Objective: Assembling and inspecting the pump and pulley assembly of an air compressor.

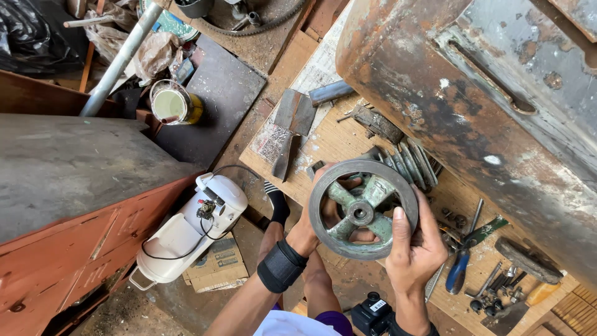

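We've got the green spoked pulley (363, 208) gripped at the rim, left hand (311, 227) and right hand (415, 249) fingers wrapped tight; keep it level; support the hub.

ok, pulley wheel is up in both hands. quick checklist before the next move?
1. Two-hand hold: ok. The left hand grips the pulley wheel from its left rim, the right hand from the right rim.
2. Fingers clear of spokes: not ok. Left fingers reach through the openings behind the spokes.
3. Hub bore clear: cannot tell, it looks dark.
4. Rim condition: cannot tell. Green paint is worn; cracks would not show here.
5. Space below: not ok. A stepped pulley and pliers lie on the wooden board close under the wheel.
6. Left wrist: ok, black wrist wrap on.
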